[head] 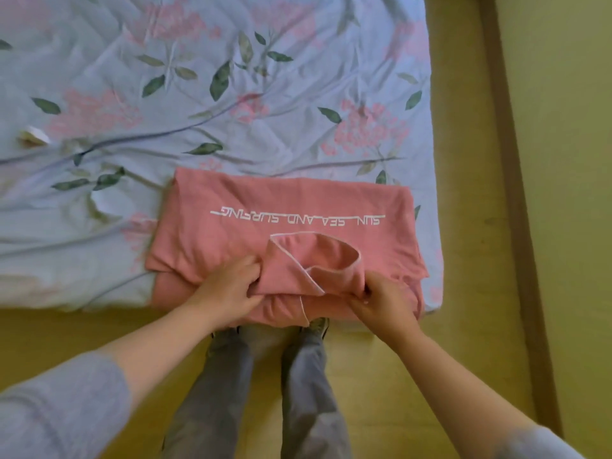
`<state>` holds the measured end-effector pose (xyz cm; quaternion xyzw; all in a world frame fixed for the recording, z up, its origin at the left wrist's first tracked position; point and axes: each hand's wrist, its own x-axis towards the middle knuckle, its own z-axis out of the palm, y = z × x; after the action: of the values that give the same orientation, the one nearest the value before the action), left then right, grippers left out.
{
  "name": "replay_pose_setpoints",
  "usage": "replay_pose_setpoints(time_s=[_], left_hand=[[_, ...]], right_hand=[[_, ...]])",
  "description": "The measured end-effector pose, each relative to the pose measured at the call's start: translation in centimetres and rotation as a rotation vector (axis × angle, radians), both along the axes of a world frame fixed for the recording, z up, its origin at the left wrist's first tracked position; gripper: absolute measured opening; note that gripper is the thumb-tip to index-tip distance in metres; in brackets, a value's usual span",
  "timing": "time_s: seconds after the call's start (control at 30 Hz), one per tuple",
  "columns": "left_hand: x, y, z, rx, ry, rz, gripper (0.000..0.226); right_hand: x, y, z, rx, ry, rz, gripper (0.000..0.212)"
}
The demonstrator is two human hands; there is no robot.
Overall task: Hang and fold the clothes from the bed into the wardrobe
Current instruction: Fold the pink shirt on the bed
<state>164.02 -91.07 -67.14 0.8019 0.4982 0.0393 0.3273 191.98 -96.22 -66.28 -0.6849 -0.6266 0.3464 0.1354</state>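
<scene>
A pink polo shirt (284, 200) with white lettering lies folded into a rectangle at the near right corner of the bed (198, 94). Its collar (298, 260), edged with a thin white line, faces me at the near edge. My left hand (228, 286) pinches the left side of the collar. My right hand (381, 303) pinches the collar's right side, fingers curled into the fabric. Both forearms reach in from below, in grey sleeves.
The bed is covered by a pale blue sheet with pink flowers and green leaves. A small white and tan object (34, 135) lies at its left. Yellow wooden floor (463, 226) runs along the right and near sides. My legs and shoes (318, 326) stand against the bed.
</scene>
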Motion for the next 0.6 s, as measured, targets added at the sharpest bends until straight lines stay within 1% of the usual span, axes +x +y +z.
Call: replay_pose_setpoints(time_s=[0.03,0.07,0.1,0.13,0.2,0.23,0.27,0.3,0.37,0.43,0.5,0.6], left_hand=[[-0.1,-0.9,0.1,0.049,-0.002,-0.069,0.026],[-0.2,-1.9,0.2,0.046,0.009,-0.126,0.03],[-0.3,-2.9,0.0,0.002,0.042,-0.172,0.035],[-0.5,-3.8,-0.3,-0.036,0.103,-0.23,0.04],[-0.9,-5.0,-1.0,-0.098,0.252,-0.352,0.045],[-1.1,-5.2,-1.1,-0.117,0.272,-0.352,0.045],[-1.1,-5.0,-1.1,-0.132,0.247,-0.314,0.04],[-1.1,-4.7,-0.9,-0.134,0.2,-0.255,0.033],[-1.0,-3.5,-0.5,-0.124,0.147,-0.132,0.02],[-1.0,-1.9,0.1,-0.098,0.127,-0.015,0.015],[-0.8,-0.1,0.6,-0.073,0.09,0.07,0.014],[0.0,3.5,1.0,-0.016,0.077,0.076,0.022]], right_hand=[[0.1,-0.9,0.1,0.026,-0.021,0.045,0.01],[0.2,-1.7,0.1,0.061,-0.048,0.099,0.012],[0.5,-2.6,0.0,0.08,-0.087,0.172,0.016],[0.7,-3.4,-0.2,0.048,-0.143,0.258,0.02],[0.9,-4.9,-0.6,-0.084,-0.289,0.397,0.041],[1.1,-5.3,-0.9,-0.132,-0.334,0.419,0.052],[1.0,-5.4,-0.9,-0.147,-0.334,0.4,0.057],[0.9,-5.2,-0.8,-0.123,-0.305,0.367,0.055],[0.5,-4.3,-0.1,-0.063,-0.247,0.279,0.037],[0.4,-2.9,0.3,0.004,-0.226,0.192,0.026],[0.4,-1.2,0.7,0.04,-0.227,0.127,0.025],[0.6,2.5,0.7,0.112,-0.23,0.108,0.026]])
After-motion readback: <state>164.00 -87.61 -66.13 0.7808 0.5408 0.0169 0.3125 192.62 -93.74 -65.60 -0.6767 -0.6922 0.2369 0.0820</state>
